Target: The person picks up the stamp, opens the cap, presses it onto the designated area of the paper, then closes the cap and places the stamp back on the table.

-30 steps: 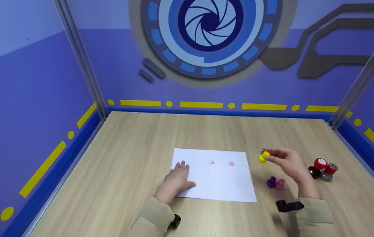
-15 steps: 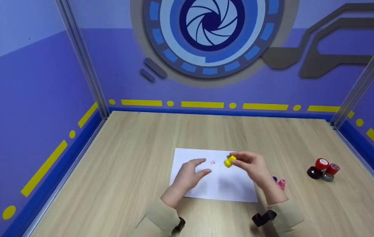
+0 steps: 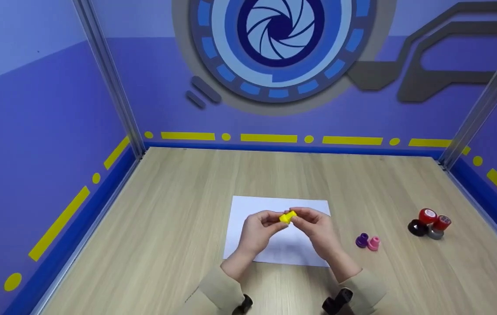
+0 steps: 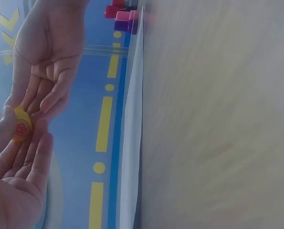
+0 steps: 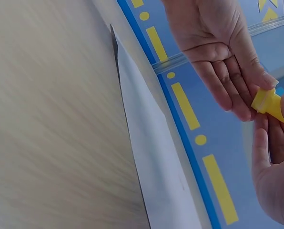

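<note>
Over the white sheet of paper [image 3: 237,227], both hands meet at a small yellow stamp [image 3: 287,217]. My left hand [image 3: 255,234] pinches its wide end between thumb and fingers. My right hand [image 3: 320,234] grips its narrower handle end. The left wrist view shows a red flower on the round face of the yellow stamp [image 4: 21,128]. From the right wrist, the yellow stamp [image 5: 269,103] is seen from the side, tilted above the table. The hands cover the part of the paper where red prints showed before.
Right of the paper, a purple stamp [image 3: 362,240] and a pink stamp [image 3: 374,243] stand side by side. Farther right are two red-ended stamps, one with a black part [image 3: 417,228] and one with a grey part [image 3: 435,234]. Blue-purple walls [image 3: 55,131] enclose the wooden table [image 3: 165,210].
My right hand has carried the yellow stamp leftward from beside the paper to above it. My left hand has lifted off the paper and taken hold of the stamp's wide end.
</note>
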{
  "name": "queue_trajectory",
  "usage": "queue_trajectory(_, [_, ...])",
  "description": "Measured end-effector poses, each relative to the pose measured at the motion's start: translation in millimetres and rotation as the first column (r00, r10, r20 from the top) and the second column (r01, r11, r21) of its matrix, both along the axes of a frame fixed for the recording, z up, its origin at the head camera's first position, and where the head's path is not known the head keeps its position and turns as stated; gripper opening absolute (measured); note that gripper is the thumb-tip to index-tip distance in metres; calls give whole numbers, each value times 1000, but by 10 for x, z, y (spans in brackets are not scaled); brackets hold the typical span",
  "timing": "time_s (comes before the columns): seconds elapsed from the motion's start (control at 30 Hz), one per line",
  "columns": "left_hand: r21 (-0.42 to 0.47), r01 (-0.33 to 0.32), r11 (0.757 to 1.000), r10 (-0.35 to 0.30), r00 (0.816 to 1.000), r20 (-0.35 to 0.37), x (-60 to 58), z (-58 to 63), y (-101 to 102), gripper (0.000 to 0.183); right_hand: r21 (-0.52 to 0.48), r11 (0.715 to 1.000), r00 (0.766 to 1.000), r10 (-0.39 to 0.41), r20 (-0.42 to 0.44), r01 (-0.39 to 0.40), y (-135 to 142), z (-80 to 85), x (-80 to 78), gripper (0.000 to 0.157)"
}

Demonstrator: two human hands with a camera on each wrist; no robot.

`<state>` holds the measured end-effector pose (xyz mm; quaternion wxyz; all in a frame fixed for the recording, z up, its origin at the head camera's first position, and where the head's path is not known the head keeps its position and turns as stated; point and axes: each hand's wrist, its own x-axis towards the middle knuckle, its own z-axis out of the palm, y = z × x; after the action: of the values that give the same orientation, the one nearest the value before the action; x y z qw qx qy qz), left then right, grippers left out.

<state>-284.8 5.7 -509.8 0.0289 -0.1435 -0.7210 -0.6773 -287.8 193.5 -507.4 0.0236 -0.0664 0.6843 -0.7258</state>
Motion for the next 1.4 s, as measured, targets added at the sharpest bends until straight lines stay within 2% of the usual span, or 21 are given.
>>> queue_trajectory(0.1, [-8,-5,1000,5,1000,-9,-12,-9,-12,22,-46,999,999,-7,40,9,-16,-13,-4,39])
queue_trajectory(0.23, [-22,-38,999,37,999,-35,-57,-1,-58,23,-70,994,993,-78,84,84,-36,-23,-26,37])
queue_trajectory(0.33, [-9,-84,996,84,995,-46,-106,8,-112,23,4,992,989,-128,70,128,-45,-43,-41,32])
queue_trajectory(0.4, [4,-104,995,104,994,-44,-129,13,-145,24,104,985,989,-141,43,136,-47,-67,-50,28])
queue_trajectory(0.5, [23,-109,994,109,994,-27,-149,22,-177,26,264,956,991,-133,-2,129,-52,-104,-63,23])
queue_trajectory(0.67, [13,-95,995,95,995,-5,-160,27,-192,26,473,875,995,-73,-72,98,-55,-160,-77,16])
queue_trajectory(0.97, [-33,-81,996,81,997,11,-156,35,-203,25,645,764,996,33,-81,27,-50,-215,-70,13])
queue_trajectory(1.1, [-43,-76,996,77,997,14,-165,39,-205,26,678,734,995,50,-81,18,-64,-213,-59,11])
queue_trajectory(1.4, [-45,-79,996,79,997,1,-174,28,-222,25,705,709,991,94,-98,2,-81,-214,-55,11])
